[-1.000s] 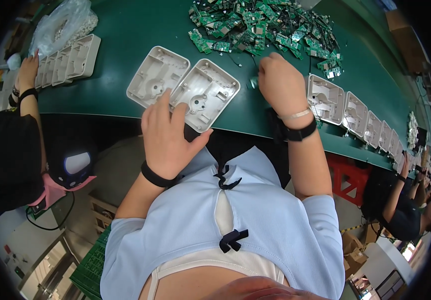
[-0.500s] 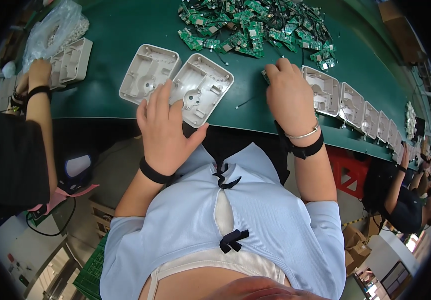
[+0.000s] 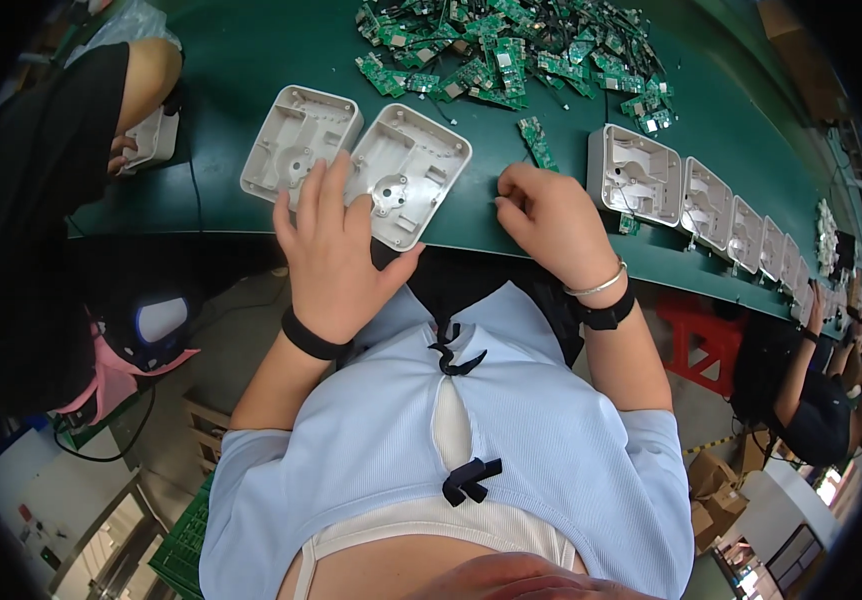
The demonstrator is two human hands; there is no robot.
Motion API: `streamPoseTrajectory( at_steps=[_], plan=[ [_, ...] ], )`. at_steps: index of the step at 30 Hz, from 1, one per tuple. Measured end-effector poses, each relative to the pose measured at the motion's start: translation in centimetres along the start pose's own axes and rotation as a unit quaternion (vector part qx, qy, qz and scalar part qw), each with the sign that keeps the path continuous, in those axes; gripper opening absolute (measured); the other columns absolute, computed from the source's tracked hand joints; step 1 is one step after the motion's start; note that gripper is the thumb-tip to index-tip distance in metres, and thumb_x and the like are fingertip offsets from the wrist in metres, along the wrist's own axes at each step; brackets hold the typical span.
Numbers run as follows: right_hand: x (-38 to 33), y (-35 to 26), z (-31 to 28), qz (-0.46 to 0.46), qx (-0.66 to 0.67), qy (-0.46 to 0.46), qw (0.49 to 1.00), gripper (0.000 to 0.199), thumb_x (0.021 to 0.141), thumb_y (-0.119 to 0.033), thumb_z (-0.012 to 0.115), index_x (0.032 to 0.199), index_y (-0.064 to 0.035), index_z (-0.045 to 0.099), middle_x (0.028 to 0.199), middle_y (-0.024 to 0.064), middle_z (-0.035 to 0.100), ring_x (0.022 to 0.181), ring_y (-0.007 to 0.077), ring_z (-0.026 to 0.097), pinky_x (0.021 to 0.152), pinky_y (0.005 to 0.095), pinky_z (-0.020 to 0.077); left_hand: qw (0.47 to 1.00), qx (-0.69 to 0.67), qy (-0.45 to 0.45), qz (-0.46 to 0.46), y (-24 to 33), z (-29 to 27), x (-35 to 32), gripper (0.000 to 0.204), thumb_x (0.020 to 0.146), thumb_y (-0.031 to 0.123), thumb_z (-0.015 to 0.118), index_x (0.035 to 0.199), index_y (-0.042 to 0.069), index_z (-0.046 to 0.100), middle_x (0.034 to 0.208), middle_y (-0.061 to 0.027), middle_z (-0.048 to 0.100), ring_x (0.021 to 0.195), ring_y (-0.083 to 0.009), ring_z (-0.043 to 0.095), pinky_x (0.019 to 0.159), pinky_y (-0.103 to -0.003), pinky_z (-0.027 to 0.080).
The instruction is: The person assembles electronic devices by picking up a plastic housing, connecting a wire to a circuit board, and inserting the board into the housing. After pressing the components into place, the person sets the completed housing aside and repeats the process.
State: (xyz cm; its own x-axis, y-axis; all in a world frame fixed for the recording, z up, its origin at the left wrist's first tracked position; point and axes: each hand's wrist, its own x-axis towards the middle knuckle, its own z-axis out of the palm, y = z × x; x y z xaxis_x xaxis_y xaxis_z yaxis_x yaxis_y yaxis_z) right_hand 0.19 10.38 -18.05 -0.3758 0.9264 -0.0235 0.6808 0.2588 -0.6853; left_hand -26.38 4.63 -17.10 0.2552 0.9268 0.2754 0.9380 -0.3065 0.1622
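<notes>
Two white plastic housings lie side by side with their hollow sides up: a left housing [image 3: 286, 125] and a right housing [image 3: 421, 150], the latter tilted. My left hand [image 3: 331, 260] is open, its spread fingertips over the near edges where the two meet. Just beyond my right hand [image 3: 561, 230] a single narrow green circuit board [image 3: 537, 143] lies on the table. My right hand's fingers are curled together near the board's close end. Whatever they pinch, perhaps a thin cable, is hidden.
A heap of green circuit boards [image 3: 501, 60] with black cables covers the far middle of the green table [image 3: 221, 60]. More white housings [image 3: 641, 170] run in a row along the right edge. At left a co-worker's arm [image 3: 151, 80] reaches over another housing [image 3: 156, 140].
My right hand has moved toward me and left, off the circuit board, which now shows apart from the heap. My left hand stays nearly still. The co-worker's arm at left has swung across.
</notes>
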Motion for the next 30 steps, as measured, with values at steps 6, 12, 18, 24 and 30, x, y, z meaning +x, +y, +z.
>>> streamPoseTrajectory(
  at_steps=[6, 12, 18, 24, 30],
  plan=[
    [-0.7, 1.7, 0.0, 0.079, 0.436, 0.15, 0.884, 0.015, 0.102, -0.008, 0.069, 0.116, -0.0025, 0.067, 0.094, 0.008, 0.074, 0.082, 0.0156, 0.071, 0.062, 0.0276, 0.0534, 0.999, -0.033, 0.039, 0.015, 0.5, -0.6, 1.0, 0.056, 0.071, 0.032, 0.087, 0.114, 0.001, 0.068, 0.155, -0.0272, 0.047, 0.145, -0.0499, 0.042, 0.119, -0.069, 0.025],
    [0.3, 3.9, -1.3, 0.207, 0.801, -0.067, 0.557, 0.018, 0.104, -0.003, 0.064, 0.122, -0.0022, 0.064, 0.113, 0.0111, 0.072, 0.091, 0.0137, 0.072, 0.063, 0.0182, 0.0519, 0.999, -0.027, 0.029, 0.029, 0.5, -1.0, 2.2, 0.06, 0.069, 0.03, 0.088, 0.118, 0.003, 0.067, 0.15, -0.0266, 0.049, 0.143, -0.0508, 0.044, 0.118, -0.071, 0.026],
    [0.8, 1.3, -0.2, 0.145, 0.782, -0.018, 0.605, 0.018, 0.102, -0.003, 0.067, 0.121, -0.0012, 0.068, 0.112, 0.0107, 0.074, 0.095, 0.0136, 0.072, 0.068, 0.0207, 0.0545, 0.99, -0.141, 0.022, 0.018, 0.9, -0.8, 2.5, 0.088, 0.065, 0.017, 0.091, 0.143, 0.003, 0.053, 0.154, -0.0272, 0.043, 0.141, -0.0504, 0.046, 0.119, -0.062, 0.033],
    [0.9, -2.0, 2.6, -0.002, 0.42, 0.109, 0.901, 0.012, 0.095, -0.002, 0.077, 0.106, 0.0025, 0.078, 0.106, 0.0094, 0.079, 0.094, 0.0164, 0.074, 0.076, 0.0291, 0.0586, 0.951, -0.296, 0.09, -0.006, 1.2, 0.2, 2.9, 0.106, 0.063, 0.011, 0.094, 0.154, 0.0, 0.041, 0.16, -0.0297, 0.033, 0.141, -0.0501, 0.046, 0.117, -0.052, 0.042],
    [1.5, -1.9, 4.0, -0.048, 0.295, 0.136, 0.944, 0.011, 0.09, 0.0, 0.081, 0.1, 0.0015, 0.081, 0.104, 0.0091, 0.081, 0.09, 0.0174, 0.076, 0.079, 0.0289, 0.0588, 0.965, -0.248, 0.074, 0.048, 0.7, 0.0, 3.0, 0.11, 0.065, 0.011, 0.095, 0.156, 0.0, 0.035, 0.165, -0.0302, 0.027, 0.143, -0.0488, 0.045, 0.116, -0.052, 0.045]
  ],
)
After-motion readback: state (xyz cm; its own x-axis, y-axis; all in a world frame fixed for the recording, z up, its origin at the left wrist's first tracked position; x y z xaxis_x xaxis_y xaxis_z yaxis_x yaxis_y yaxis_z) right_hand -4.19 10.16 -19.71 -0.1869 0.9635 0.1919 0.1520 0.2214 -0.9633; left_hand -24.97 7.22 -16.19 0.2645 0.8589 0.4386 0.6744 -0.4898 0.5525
